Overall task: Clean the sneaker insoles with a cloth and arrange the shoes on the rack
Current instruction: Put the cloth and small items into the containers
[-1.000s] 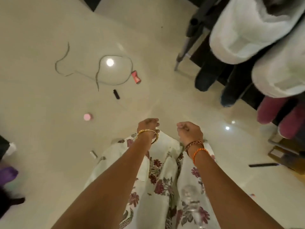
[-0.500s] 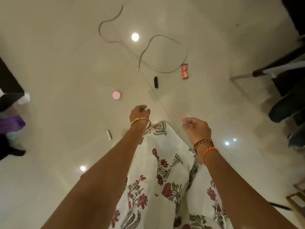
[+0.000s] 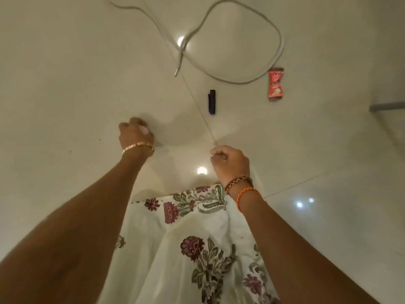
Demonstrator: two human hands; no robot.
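A glossy cream tiled floor (image 3: 65, 73) fills the view, with thin grout lines (image 3: 291, 186) crossing it. Round ceiling lights reflect off it as bright spots (image 3: 201, 170), one lying between the two sets of fingers. A grey bar (image 3: 386, 106) enters at the right edge.

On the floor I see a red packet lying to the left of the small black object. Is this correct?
Not quite. In the head view the red packet lies to the right of the small black object, not the left. Both are on the floor.
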